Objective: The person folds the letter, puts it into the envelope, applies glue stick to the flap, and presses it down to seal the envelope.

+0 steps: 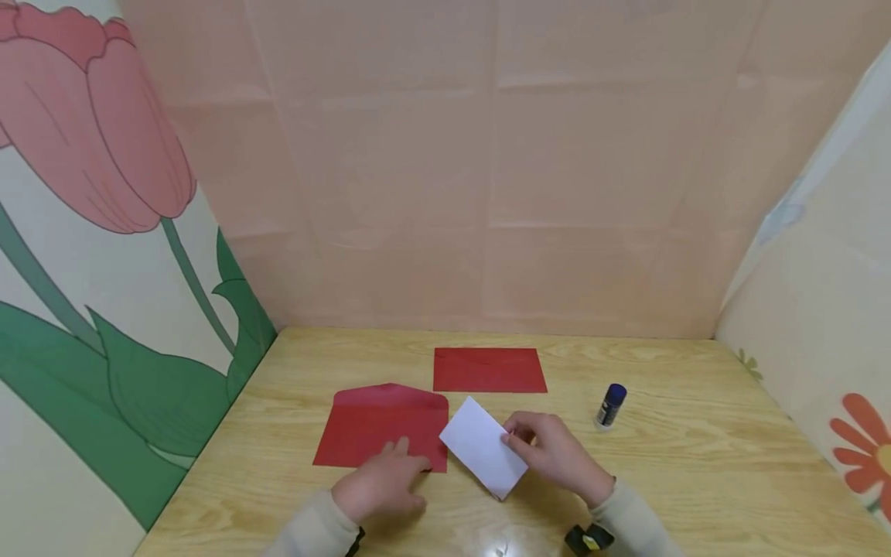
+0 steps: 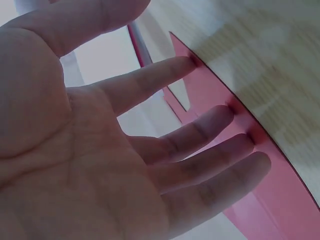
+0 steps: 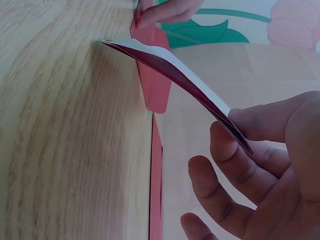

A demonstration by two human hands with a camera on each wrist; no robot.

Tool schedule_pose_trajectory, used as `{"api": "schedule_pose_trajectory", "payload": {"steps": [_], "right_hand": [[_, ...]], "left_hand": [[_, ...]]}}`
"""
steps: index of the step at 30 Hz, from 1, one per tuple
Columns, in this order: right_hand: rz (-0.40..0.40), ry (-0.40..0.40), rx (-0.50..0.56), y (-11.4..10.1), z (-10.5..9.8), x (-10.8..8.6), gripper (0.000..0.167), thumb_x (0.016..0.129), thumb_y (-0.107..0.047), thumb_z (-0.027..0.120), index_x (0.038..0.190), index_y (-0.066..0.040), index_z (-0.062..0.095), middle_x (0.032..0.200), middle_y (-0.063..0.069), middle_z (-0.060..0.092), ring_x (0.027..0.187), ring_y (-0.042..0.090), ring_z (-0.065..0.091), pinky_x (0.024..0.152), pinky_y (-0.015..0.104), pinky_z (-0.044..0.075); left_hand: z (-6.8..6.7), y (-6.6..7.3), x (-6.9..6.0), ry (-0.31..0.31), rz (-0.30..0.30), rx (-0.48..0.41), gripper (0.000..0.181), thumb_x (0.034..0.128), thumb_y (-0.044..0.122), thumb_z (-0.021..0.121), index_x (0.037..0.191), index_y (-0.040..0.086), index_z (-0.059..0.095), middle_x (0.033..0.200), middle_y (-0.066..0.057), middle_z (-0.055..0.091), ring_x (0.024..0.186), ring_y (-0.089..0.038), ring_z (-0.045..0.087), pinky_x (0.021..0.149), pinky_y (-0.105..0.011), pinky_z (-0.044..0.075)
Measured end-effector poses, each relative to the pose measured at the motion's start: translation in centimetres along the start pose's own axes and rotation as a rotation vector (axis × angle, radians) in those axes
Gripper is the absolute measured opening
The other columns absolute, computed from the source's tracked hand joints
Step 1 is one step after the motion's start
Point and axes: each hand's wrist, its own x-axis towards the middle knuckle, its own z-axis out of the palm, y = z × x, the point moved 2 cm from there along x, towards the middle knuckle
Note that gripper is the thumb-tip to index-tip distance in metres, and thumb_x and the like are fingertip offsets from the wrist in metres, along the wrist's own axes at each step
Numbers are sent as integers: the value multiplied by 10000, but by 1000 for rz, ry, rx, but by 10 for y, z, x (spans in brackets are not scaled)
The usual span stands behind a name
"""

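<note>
A red envelope lies on the table with its flap unfolded toward the far side. Fingertips of my left hand touch its near right part, the fingers spread and nearly straight in the left wrist view. My right hand pinches a white folded card by its right edge, thumb against the index finger. Seen edge-on in the right wrist view, the card is tilted, with dark red showing between or beneath its white layers. The other right fingers are loosely bent beside it.
Behind the card lies a flat red rectangle, perhaps another envelope. A glue stick with a dark blue cap stands at the right on the wooden table. Walls with painted flowers flank the table, and a beige sheet covers the back.
</note>
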Motion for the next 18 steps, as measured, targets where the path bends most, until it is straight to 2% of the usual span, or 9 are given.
{"api": "schedule_pose_trajectory", "payload": {"steps": [3, 7, 10, 14, 16, 18], "right_hand": [[4, 10, 6, 0, 0, 0, 74, 977, -160, 649, 917, -169, 692, 787, -99, 647, 718, 71, 563, 623, 238, 490], [25, 13, 32, 0, 0, 0, 61, 993, -145, 621, 944, -144, 657, 703, -77, 603, 637, 66, 524, 550, 227, 451], [39, 10, 48, 1, 1, -1, 54, 1005, -153, 603, 965, -133, 633, 638, -64, 546, 554, 54, 466, 489, 220, 400], [37, 14, 57, 2, 2, -2, 52, 1010, -158, 594, 981, -124, 620, 619, -62, 541, 509, 38, 432, 463, 216, 378], [41, 13, 60, 3, 3, -1, 53, 1012, -164, 593, 989, -123, 617, 632, -57, 555, 517, 44, 440, 468, 218, 382], [45, 14, 60, 3, 3, -1, 52, 1011, -171, 595, 994, -125, 613, 649, -49, 568, 530, 53, 453, 476, 223, 391]], "left_hand": [[7, 11, 0, -8, 35, 49, 463, 813, 287, 762, 1255, 182, 673, 1273, -131, 554, 1187, -328, 521, 933, -492, 497], [16, 26, 1, -27, 83, 109, 424, 805, 321, 775, 1213, 244, 685, 1025, -2, 505, 957, -171, 456, 758, -341, 480], [24, 39, 1, -50, 129, 139, 375, 810, 348, 781, 1166, 283, 686, 976, 32, 477, 905, -131, 428, 710, -293, 453], [33, 53, 4, -92, 244, 180, 358, 855, 403, 764, 1186, 301, 671, 952, 76, 461, 862, -74, 393, 703, -233, 420], [35, 59, 5, -121, 303, 171, 399, 878, 427, 749, 1243, 297, 654, 984, 101, 487, 884, -39, 403, 738, -208, 429], [36, 61, 6, -129, 337, 127, 411, 888, 417, 743, 1266, 289, 644, 1016, 129, 509, 912, -3, 423, 767, -191, 443]]}}
